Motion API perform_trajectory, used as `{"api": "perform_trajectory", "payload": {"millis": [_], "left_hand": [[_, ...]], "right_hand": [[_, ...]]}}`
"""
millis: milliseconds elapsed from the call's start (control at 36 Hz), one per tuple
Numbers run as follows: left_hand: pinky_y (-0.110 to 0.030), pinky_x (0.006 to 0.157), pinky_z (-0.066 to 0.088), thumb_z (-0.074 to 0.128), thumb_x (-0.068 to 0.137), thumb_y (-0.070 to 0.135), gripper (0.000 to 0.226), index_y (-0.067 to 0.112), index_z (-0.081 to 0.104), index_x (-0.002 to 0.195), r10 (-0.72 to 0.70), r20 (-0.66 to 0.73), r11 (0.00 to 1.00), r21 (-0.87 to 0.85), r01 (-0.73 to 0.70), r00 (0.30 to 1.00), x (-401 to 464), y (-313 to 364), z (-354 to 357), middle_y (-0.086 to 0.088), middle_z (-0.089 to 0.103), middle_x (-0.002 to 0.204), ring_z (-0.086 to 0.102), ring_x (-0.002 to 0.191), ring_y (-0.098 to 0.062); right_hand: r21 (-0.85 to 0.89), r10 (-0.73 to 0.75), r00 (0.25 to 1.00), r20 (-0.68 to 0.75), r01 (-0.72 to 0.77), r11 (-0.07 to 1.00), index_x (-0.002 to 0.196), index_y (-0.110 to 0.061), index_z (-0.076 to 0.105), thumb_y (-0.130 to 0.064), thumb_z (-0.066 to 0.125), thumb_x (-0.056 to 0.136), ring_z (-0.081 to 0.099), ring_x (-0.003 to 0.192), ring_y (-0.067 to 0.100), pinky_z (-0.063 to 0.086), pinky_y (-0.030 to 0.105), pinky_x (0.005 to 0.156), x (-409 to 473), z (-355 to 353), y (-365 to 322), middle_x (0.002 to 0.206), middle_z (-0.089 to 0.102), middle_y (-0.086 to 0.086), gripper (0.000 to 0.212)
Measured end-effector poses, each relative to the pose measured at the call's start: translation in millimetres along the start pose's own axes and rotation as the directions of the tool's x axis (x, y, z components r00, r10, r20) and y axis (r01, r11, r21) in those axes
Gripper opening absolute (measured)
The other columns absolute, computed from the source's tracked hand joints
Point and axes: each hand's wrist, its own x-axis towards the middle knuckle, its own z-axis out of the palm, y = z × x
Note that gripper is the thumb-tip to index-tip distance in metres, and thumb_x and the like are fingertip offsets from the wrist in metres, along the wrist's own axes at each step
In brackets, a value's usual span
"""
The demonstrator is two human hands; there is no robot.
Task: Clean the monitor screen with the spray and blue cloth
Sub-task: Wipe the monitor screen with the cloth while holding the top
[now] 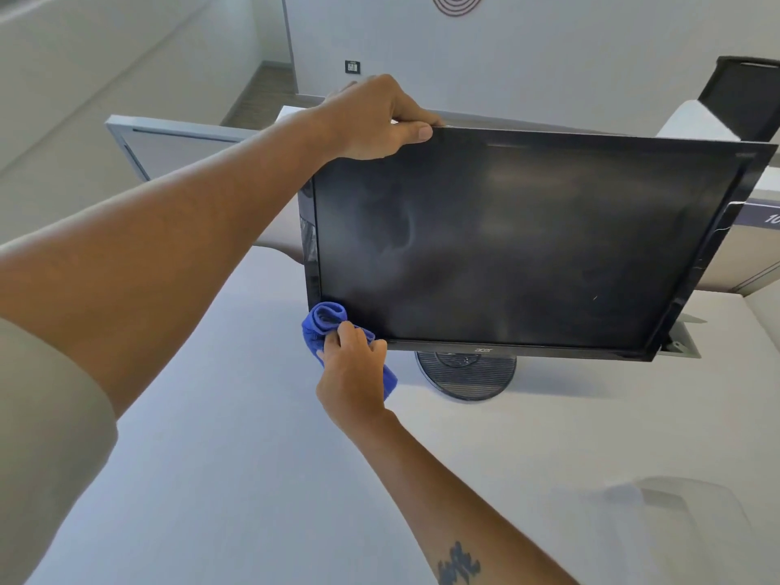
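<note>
While the desk (236,415) fills most of the view, pale and bare in front of the person, the monitor (519,242) stands on it toward one o'clock, carried on a round ribbed base (466,375). Its dark screen shows pale hazy streaks, thickest in the left half around nine to ten o'clock of the glass, with fainter film near the top centre. I judge the wiping to be underway rather than finished: moisture or smear marks lie across much of the panel, so the middle and right side likely need more passes. No spray bottle is in view, so whether spraying is complete cannot be told.

Reaching from eight o'clock, the left arm stretches long and nearly straight. The left hand (375,118) is closed over the monitor's top-left corner, thumb on the front bezel and fingers hooked behind, steadying the panel.

From five o'clock the right forearm, bearing a dark tattoo (458,563), angles up to the bottom-left corner of the screen. The right hand (352,373) is curled tight around the blue cloth (323,323), bunched into a wad that presses against the lower-left bezel at seven o'clock of the screen.
</note>
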Motion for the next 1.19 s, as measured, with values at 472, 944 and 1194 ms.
{"api": "perform_trajectory", "payload": {"millis": [472,944,1194], "left_hand": [[-0.035,0.093,0.038,0.056,0.108,0.052,0.033,0.051,0.069,0.137,0.024,-0.036,1.0,0.015,-0.023,0.999,7,1,4,0.023,0.064,0.105,0.052,0.101,-0.014],[-0.033,0.091,0.04,0.056,0.109,0.05,0.034,0.048,0.069,0.14,0.025,0.001,1.0,0.002,-0.025,1.0,1,4,0,0.018,0.071,0.117,0.057,0.104,-0.015],[-0.043,0.118,0.045,0.055,0.109,0.049,0.035,0.045,0.069,0.141,0.009,0.052,1.0,-0.015,-0.008,0.999,-6,2,-5,0.011,0.071,0.142,0.062,0.132,-0.019]], "right_hand": [[0.541,0.03,0.562,0.827,-0.809,0.231,0.08,-0.02,0.067,-0.033,0.049,0.109,0.062,0.06,0.012,0.046,0.027,0.062,-14,-37,4,0.073,0.068,-0.001,0.037],[0.666,-0.207,0.722,0.66,-0.69,-0.283,0.153,0.007,0.051,-0.045,0.078,0.098,0.051,0.137,0.041,0.029,0.057,0.132,-42,-61,45,0.147,0.055,0.028,0.081],[0.919,-0.014,0.935,0.354,-0.351,-0.179,0.137,-0.015,0.07,-0.017,0.067,0.106,0.072,0.118,0.027,0.062,0.034,0.095,-25,-120,67,0.13,0.075,0.014,0.032]]}}
